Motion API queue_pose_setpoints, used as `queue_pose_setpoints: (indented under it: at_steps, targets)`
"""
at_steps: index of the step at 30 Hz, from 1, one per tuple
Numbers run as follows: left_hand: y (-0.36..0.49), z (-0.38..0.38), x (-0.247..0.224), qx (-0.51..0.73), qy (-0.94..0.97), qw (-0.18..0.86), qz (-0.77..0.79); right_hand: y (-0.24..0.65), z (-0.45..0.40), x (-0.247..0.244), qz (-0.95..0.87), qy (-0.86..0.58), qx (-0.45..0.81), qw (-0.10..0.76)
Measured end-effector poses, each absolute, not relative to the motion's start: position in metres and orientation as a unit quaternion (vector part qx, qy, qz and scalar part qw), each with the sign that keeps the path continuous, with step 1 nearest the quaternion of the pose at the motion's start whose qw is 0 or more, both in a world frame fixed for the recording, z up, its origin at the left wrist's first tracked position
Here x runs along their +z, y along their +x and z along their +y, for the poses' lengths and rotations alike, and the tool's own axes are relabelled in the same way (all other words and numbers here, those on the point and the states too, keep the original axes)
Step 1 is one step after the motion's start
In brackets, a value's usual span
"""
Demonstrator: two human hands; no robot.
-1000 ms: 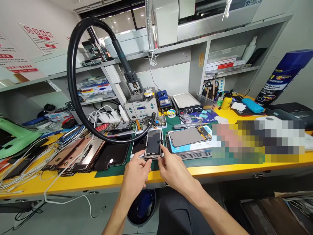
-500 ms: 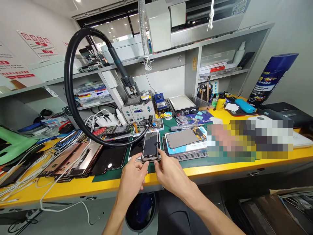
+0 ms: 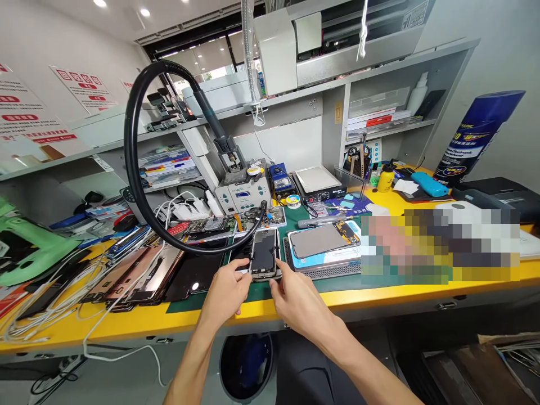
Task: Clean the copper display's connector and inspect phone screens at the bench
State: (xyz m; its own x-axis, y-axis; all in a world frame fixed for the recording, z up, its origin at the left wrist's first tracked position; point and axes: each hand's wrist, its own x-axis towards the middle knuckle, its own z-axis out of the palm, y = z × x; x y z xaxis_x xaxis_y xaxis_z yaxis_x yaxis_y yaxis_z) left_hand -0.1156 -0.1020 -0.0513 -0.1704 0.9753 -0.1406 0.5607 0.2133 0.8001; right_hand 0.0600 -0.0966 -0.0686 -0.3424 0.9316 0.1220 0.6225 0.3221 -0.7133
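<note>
Beside the phone (image 3: 264, 252), fingers (image 3: 285, 270) with contact unclear.

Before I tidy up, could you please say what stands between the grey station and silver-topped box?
The head view shows a blue unit there, with a spool in front.

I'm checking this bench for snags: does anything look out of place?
Yes: a white cable droops over the bench at the front left, where it might snag. The phone shows too small to judge for damage.

The worktop (image 3: 350, 293) has room at its front right; left of the phone (image 3: 264, 253) and behind it, a hose (image 3: 130, 140) loops in the way.
</note>
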Motion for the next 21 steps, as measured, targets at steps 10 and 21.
queue_pose_setpoints:
  at_steps: [10,21]
  targets:
    - [-0.1161,-0.0948,-0.0495,0.297,0.555,0.327,0.705,0.0602,-0.0972,-0.07,-0.768,-0.504,0.291,0.269]
    - [-0.1104,-0.0945,-0.0508,0.217,0.649,0.203,0.701,0.0609,-0.0977,-0.0677,-0.772,-0.504,0.29,0.256]
